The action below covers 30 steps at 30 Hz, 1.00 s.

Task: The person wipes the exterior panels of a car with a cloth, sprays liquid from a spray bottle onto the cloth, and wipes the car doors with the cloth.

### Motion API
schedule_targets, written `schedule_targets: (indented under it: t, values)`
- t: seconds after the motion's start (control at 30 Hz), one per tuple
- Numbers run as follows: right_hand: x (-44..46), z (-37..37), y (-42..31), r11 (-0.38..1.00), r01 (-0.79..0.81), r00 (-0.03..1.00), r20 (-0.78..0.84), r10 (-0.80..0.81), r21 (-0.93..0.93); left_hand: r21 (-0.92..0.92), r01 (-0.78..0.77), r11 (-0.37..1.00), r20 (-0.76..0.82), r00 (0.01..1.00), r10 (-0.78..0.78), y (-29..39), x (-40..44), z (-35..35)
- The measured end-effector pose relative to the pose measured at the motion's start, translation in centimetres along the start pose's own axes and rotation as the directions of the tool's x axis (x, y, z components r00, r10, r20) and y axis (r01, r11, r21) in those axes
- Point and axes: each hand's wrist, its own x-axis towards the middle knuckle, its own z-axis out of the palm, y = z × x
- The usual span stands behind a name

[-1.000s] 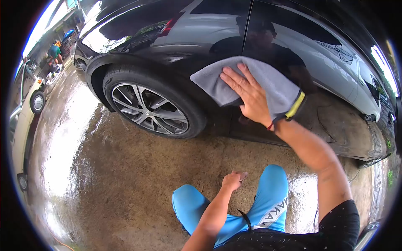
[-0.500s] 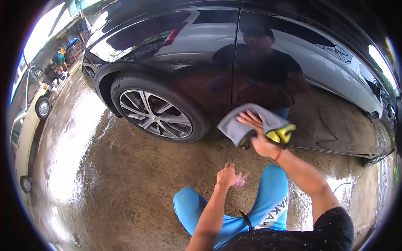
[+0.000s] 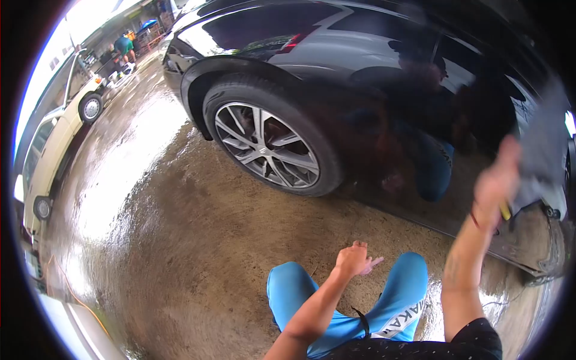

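Observation:
My right hand [image 3: 499, 179], smeared by motion, is out at the right with a grey microfibre cloth [image 3: 540, 141] in it. A bit of the cloth's yellow side shows by the wrist. The cloth is blurred and lies over the side of a glossy black car [image 3: 360, 138]; I cannot tell how firmly it presses. My left hand [image 3: 355, 259] hangs between my knees above the wet ground, with nothing visible in it. Some of its fingers stick out apart. The car's wheel [image 3: 262, 150], with a silver and black rim, stands ahead of that hand.
Wet brown concrete ground [image 3: 180, 252] stretches out on the left, with bright reflections. A cream car [image 3: 57, 141] is parked at the far left. A person [image 3: 124, 47] bends over in the background. An orange hose or cord [image 3: 81, 300] lies at lower left.
My right hand has swept the cloth right and upward, away from the door seam near the wheel. The view has turned, so the wheel sits further right. My left hand stays between the knees.

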Motion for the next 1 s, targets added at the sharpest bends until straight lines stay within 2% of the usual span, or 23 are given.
schedule_targets:
  t: [0.07,0.13,0.2,0.27,0.3,0.33,0.37,0.4,0.43,0.47,0.5,0.57,0.6,0.67,0.7,0.73,0.8,0.83,0.87,0.9,0.93,0.97,1.0]
  values:
    - [2.7,13.0,-4.5,0.948,0.32,0.934,0.173,-0.314,-0.006,0.015,-0.007,1.0,0.015,1.0,0.007,0.1,0.0,-0.3]
    - [3.8,23.3,-8.4,0.884,0.464,0.851,0.249,-0.463,0.055,0.015,-0.005,1.0,0.015,1.0,0.005,0.3,-0.2,-1.2]
    - [4.5,31.0,-12.2,0.836,0.544,0.789,0.294,-0.539,0.071,-0.028,0.012,1.0,0.047,0.999,-0.011,0.4,0.4,-1.3]
    - [6.0,38.4,-15.4,0.828,0.56,0.765,0.363,-0.531,0.03,-0.009,-0.02,1.0,0.048,0.999,0.02,-0.1,1.5,-0.7]
    - [6.2,41.3,-16.5,0.829,0.559,0.757,0.403,-0.514,0.008,-0.118,-0.005,0.993,0.015,1.0,0.007,-0.8,1.8,0.8]
    - [6.2,43.5,-16.3,0.842,0.539,0.758,0.432,-0.489,0.008,-0.228,0.012,0.974,-0.005,1.0,-0.013,-1.1,1.8,1.7]
    - [6.3,43.7,-15.0,0.872,0.481,0.77,0.433,-0.468,0.087,-0.138,0.055,0.989,0.036,0.998,-0.051,-0.8,1.7,1.7]
    - [5.6,41.2,-12.5,0.891,0.232,0.789,0.46,-0.406,0.389,-0.139,0.044,0.989,0.052,0.998,-0.037,-0.5,1.2,1.7]
    - [5.0,38.4,-10.3,0.773,-0.052,0.804,0.485,-0.343,0.632,-0.125,0.017,0.992,0.076,0.997,-0.008,-0.6,0.9,1.3]
    - [4.9,33.1,-8.5,0.878,0.086,0.766,0.532,-0.36,0.47,-0.116,-0.01,0.993,0.09,0.996,0.02,-0.6,0.9,0.4]
    - [4.0,26.1,-5.6,0.928,0.301,0.753,0.542,-0.373,0.219,-0.108,-0.004,0.994,0.112,0.994,0.016,-0.4,0.6,-0.6]
    - [2.6,15.5,4.5,0.819,0.526,0.806,0.443,-0.393,-0.23,-0.105,-0.012,0.994,0.099,0.995,0.022,-1.0,0.5,-1.3]
    - [2.2,11.0,9.7,0.725,0.531,0.842,0.368,-0.394,-0.438,-0.099,-0.021,0.995,0.093,0.995,0.03,-1.4,0.4,-1.6]
    - [1.9,7.3,9.5,0.516,0.326,0.933,0.182,-0.31,-0.792,-0.119,-0.04,0.992,0.083,0.995,0.05,-1.9,0.6,-2.1]
    - [2.2,5.8,7.9,0.383,0.185,0.961,0.086,-0.262,-0.905,-0.129,-0.053,0.99,0.082,0.995,0.064,-2.3,0.5,-2.2]
    - [2.4,7.8,7.1,0.224,0.245,0.905,0.14,-0.401,-0.943,-0.127,-0.054,0.99,0.08,0.995,0.065,-2.4,0.5,-2.2]
    - [3.7,15.7,-2.8,0.414,0.25,0.968,0.219,-0.121,-0.875,-0.099,-0.021,0.995,0.099,0.995,0.031,-2.3,0.9,-2.3]
    - [4.4,19.1,-9.4,0.606,0.319,0.921,0.389,-0.018,-0.728,-0.09,-0.026,0.996,0.1,0.994,0.035,-2.6,1.1,-2.3]
    - [3.6,24.6,-10.0,0.729,0.365,0.927,0.294,-0.231,-0.579,-0.102,-0.025,0.994,0.096,0.995,0.035,-2.8,1.0,-1.7]
    - [2.9,30.0,-10.7,0.781,0.467,0.883,0.183,-0.431,-0.415,-0.113,-0.037,0.993,0.094,0.994,0.048,-2.7,1.2,-0.9]
    - [3.9,33.4,-13.5,0.897,0.417,0.887,0.28,-0.366,-0.149,-0.099,-0.07,0.993,0.12,0.989,0.082,-3.2,1.5,0.8]
    - [4.9,34.5,-16.1,0.859,0.503,0.796,0.437,-0.418,-0.096,-0.186,-0.023,0.982,0.157,0.986,0.052,-4.3,2.0,2.7]
    - [5.1,37.0,-16.4,0.811,0.576,0.736,0.498,-0.459,-0.104,-0.217,-0.011,0.976,0.186,0.981,0.053,-4.3,2.3,2.7]
